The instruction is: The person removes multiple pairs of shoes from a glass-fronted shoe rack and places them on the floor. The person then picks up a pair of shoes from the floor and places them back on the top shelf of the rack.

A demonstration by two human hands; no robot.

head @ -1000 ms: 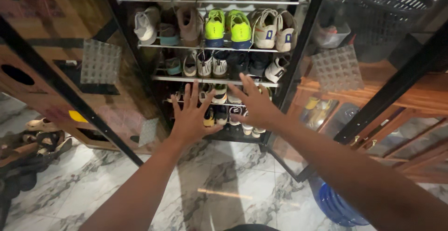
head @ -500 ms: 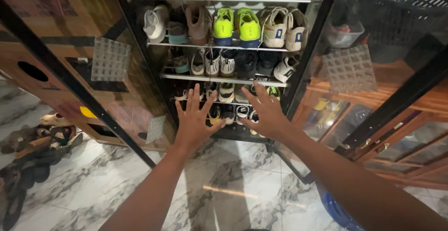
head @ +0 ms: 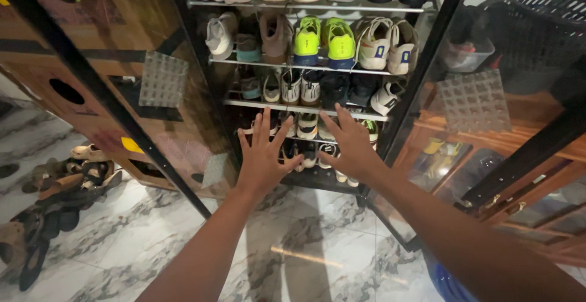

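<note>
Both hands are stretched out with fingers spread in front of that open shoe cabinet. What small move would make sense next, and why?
Probably lower both hands a little onto a pair on the lower shelf. The left hand and right hand are open, hold nothing, and hover just before those shoes, nearer to them than to the neon yellow pair above.

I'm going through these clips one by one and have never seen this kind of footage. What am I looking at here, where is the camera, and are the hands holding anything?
The camera is worn on a person's head and looks down, so the two bare arms reaching in from the bottom are the wearer's own. The left hand and right hand are both open with fingers spread, stretched toward the lower shelves of a shoe cabinet. Neither holds anything. The cabinet's dark glass doors stand open on both sides. Its shelves carry pairs of shoes, including neon yellow sneakers. Below is a marble floor, with a pile of sandals at the left. A dark laundry basket sits at the upper right.
</note>
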